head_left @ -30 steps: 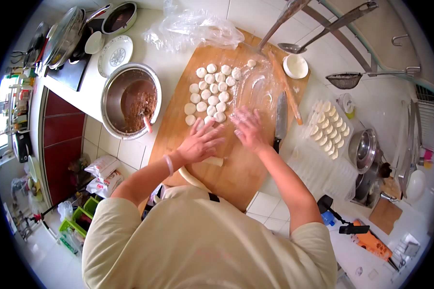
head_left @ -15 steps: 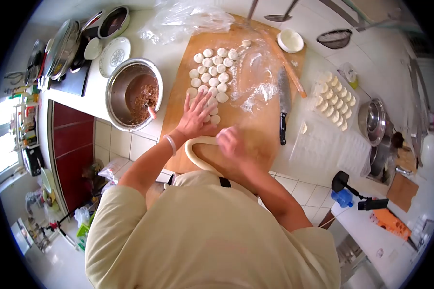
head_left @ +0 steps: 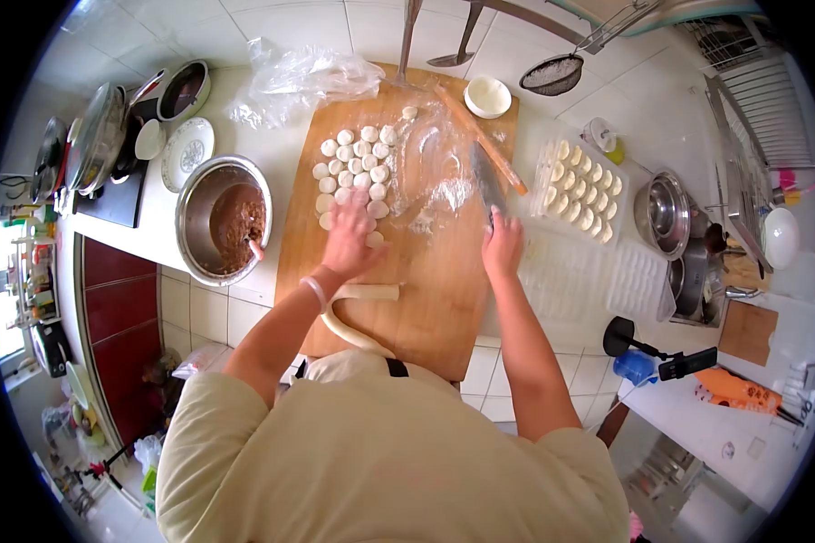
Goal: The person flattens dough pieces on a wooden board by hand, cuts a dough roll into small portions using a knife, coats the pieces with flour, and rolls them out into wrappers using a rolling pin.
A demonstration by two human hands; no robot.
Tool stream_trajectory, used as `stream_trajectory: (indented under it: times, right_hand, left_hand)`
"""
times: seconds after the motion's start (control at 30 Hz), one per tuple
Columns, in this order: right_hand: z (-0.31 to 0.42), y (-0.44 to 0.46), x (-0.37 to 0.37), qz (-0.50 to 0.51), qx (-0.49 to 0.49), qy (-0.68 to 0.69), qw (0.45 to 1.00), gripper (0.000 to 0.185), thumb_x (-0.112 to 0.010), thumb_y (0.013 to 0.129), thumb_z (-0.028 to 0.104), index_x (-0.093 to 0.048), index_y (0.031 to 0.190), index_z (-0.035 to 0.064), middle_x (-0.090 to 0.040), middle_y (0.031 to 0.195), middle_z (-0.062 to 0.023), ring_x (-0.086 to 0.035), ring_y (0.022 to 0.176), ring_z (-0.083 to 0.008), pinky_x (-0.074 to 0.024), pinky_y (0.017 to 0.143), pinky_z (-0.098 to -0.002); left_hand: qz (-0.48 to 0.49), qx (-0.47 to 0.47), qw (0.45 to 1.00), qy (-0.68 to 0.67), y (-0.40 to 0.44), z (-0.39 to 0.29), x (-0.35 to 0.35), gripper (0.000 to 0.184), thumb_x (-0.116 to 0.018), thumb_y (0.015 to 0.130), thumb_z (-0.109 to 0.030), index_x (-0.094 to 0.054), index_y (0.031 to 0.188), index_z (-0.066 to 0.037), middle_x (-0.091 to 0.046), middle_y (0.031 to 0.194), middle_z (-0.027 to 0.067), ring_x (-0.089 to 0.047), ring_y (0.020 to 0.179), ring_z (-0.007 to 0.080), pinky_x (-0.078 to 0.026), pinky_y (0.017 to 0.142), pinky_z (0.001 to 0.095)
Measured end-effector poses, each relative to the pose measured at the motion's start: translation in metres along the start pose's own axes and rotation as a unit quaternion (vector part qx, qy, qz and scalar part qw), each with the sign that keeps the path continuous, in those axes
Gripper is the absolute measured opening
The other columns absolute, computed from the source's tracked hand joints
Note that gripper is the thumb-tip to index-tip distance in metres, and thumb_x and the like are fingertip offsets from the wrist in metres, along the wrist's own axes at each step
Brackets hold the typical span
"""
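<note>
My left hand [head_left: 351, 242] lies with its fingers spread over the lower rows of small flattened dough pieces [head_left: 369, 162] on the wooden board [head_left: 417, 317]. My right hand [head_left: 503, 244] is closed around the handle of a kitchen knife, whose dark blade [head_left: 485, 176] lies along the board's right side, pointing away from me. The handle is mostly hidden under my fingers. Just below my left hand, a thick dough rope [head_left: 353, 335] curves toward my body, its cut end facing right.
A steel bowl of meat filling [head_left: 186, 226] stands left of the board. A rolling pin [head_left: 489, 145] and a small white bowl [head_left: 487, 97] rest at the board's far right. Beyond its right edge is a tray of dumplings [head_left: 580, 190]. Loose flour [head_left: 448, 193] covers part of the board.
My right hand has moved from the dough rope to the right and taken hold of the knife handle. The left hand still lies over the dough pieces. My view has shifted.
</note>
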State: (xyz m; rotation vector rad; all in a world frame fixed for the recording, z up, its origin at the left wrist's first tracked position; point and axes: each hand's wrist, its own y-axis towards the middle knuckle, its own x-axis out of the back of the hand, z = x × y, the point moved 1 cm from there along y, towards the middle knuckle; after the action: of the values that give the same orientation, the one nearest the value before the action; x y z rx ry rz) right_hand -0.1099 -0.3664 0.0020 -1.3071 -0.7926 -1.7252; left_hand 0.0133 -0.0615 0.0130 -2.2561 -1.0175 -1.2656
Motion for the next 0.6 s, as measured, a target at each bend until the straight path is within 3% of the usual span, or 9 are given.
stream_trajectory:
  times: [0.03,0.07,0.13,0.17,0.23,0.37,0.43,0.57,0.6]
  right_hand:
    - [-0.001,0.008,0.001,-0.009,0.013,0.005,1.000,0.045,-0.071,0.085,0.012,-0.059,0.128,0.0116,-0.056,0.110,-0.0170,-0.056,0.106,-0.0370,-0.0479,0.092,-0.0456]
    - [-0.001,0.017,0.002,-0.011,0.015,0.005,1.000,0.045,-0.071,0.085,0.012,-0.059,0.128,0.0116,-0.056,0.110,-0.0170,-0.056,0.106,-0.0370,-0.0479,0.092,-0.0456]
    - [0.006,0.037,0.006,-0.031,0.034,-0.011,0.999,0.041,-0.070,0.086,0.012,-0.061,0.126,0.0101,-0.057,0.112,-0.0168,-0.056,0.107,-0.0365,-0.0477,0.092,-0.0462]
    - [0.009,0.050,0.010,-0.029,0.038,-0.010,0.999,0.041,-0.070,0.086,0.012,-0.061,0.126,0.0101,-0.057,0.112,-0.0168,-0.056,0.107,-0.0365,-0.0477,0.092,-0.0462]
    - [0.026,0.082,0.028,-0.105,0.074,-0.014,0.992,0.039,-0.069,0.087,0.014,-0.063,0.125,0.0093,-0.059,0.115,-0.0157,-0.056,0.109,-0.0356,-0.0473,0.092,-0.0469]
    - [0.027,0.144,0.018,-0.094,0.070,-0.032,0.993,0.038,-0.067,0.088,0.015,-0.063,0.125,0.0081,-0.061,0.118,-0.0148,-0.056,0.112,-0.0351,-0.0478,0.093,-0.0467]
    - [0.020,0.163,-0.001,-0.019,0.068,-0.052,0.996,0.036,-0.066,0.089,0.016,-0.063,0.123,0.0069,-0.061,0.118,-0.0147,-0.058,0.114,-0.0347,-0.0482,0.094,-0.0461]
    - [0.019,0.170,0.002,-0.022,0.105,-0.053,0.993,0.033,-0.065,0.087,0.015,-0.063,0.119,0.0040,-0.062,0.113,-0.0172,-0.061,0.110,-0.0360,-0.0502,0.091,-0.0458]
    - [0.022,0.168,0.008,-0.033,0.086,0.004,0.996,0.032,-0.064,0.087,0.014,-0.063,0.117,0.0028,-0.061,0.110,-0.0184,-0.062,0.106,-0.0372,-0.0513,0.089,-0.0458]
  left_hand:
    - [0.080,-0.032,0.992,-0.087,0.008,-0.016,-0.008,0.091,-0.075,0.078,-0.044,-0.035,0.153,-0.014,-0.019,0.163,0.0186,-0.011,0.152,0.0418,-0.010,0.122,0.0574]
    - [0.078,-0.033,0.993,-0.086,0.011,-0.031,-0.018,0.091,-0.075,0.078,-0.044,-0.035,0.153,-0.014,-0.019,0.163,0.0186,-0.011,0.152,0.0418,-0.010,0.122,0.0574]
    - [0.113,-0.085,0.984,0.105,0.008,-0.060,-0.042,0.089,-0.070,0.082,-0.050,-0.033,0.154,-0.011,-0.019,0.163,0.0191,-0.013,0.152,0.0397,-0.011,0.123,0.0533]
    - [0.112,-0.081,0.985,0.105,0.013,-0.064,-0.047,0.089,-0.070,0.082,-0.050,-0.033,0.154,-0.011,-0.019,0.163,0.0191,-0.013,0.152,0.0397,-0.011,0.123,0.0533]
    - [0.101,-0.185,0.974,0.088,0.025,-0.072,-0.052,0.086,-0.062,0.088,-0.054,-0.032,0.154,-0.009,-0.018,0.164,0.0197,-0.012,0.153,0.0375,-0.011,0.123,0.0526]
    - [0.061,-0.220,0.966,0.118,0.089,-0.089,-0.064,0.083,-0.057,0.090,-0.056,-0.032,0.154,-0.009,-0.017,0.164,0.0187,-0.012,0.153,0.0367,-0.010,0.124,0.0518]
    - [0.071,-0.157,0.974,0.147,0.110,-0.088,-0.074,0.082,-0.057,0.090,-0.058,-0.032,0.155,-0.015,-0.019,0.164,0.0167,-0.012,0.153,0.0358,-0.009,0.123,0.0550]
    - [0.063,-0.280,0.958,-0.029,0.109,-0.071,-0.066,0.078,-0.073,0.085,-0.039,-0.038,0.151,-0.017,-0.024,0.162,0.0169,-0.016,0.152,0.0363,-0.018,0.121,0.0569]
    - [0.025,-0.232,0.970,-0.068,0.115,-0.066,-0.050,0.077,-0.077,0.081,-0.027,-0.042,0.149,-0.016,-0.031,0.158,0.0184,-0.024,0.149,0.0386,-0.024,0.119,0.0565]
